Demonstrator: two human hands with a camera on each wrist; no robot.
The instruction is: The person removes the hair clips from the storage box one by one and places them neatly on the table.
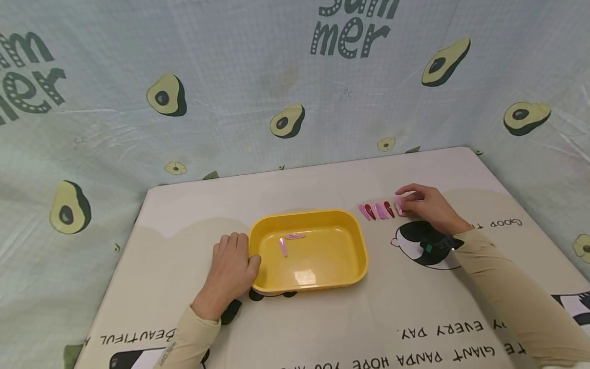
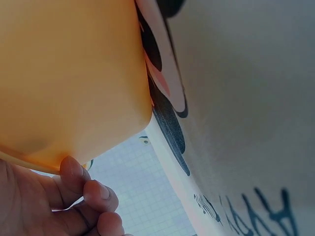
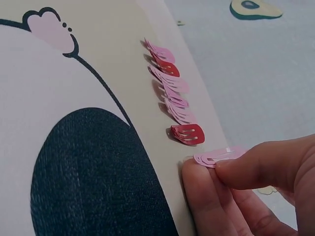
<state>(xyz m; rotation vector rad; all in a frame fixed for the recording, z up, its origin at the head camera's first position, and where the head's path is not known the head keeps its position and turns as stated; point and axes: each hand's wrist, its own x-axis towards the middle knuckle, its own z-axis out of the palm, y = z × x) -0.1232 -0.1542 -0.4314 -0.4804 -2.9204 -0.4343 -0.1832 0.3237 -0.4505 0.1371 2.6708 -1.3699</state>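
My left hand [image 1: 232,264] grips the left rim of a yellow plastic tray [image 1: 309,285]; in the left wrist view its curled fingertips [image 2: 74,169] show under the rim. Two pink snap hair clips lie in the tray, one upright clip [image 1: 283,247] and one sideways clip [image 1: 295,236]. Over at the right, my right hand [image 1: 426,205] pinches another pink hair clip [image 3: 221,156] between thumb and fingers, close over the table. Just beside it runs a row of several pink and red hair clips, with a red clip [image 3: 188,133] at the end nearest my fingers.
The table [image 1: 184,256] has a cloth printed with pandas and lettering. A pale curtain-like sheet [image 1: 230,77] with avocado prints rises behind the table and along its sides. The row of clips sits between the tray and my right hand.
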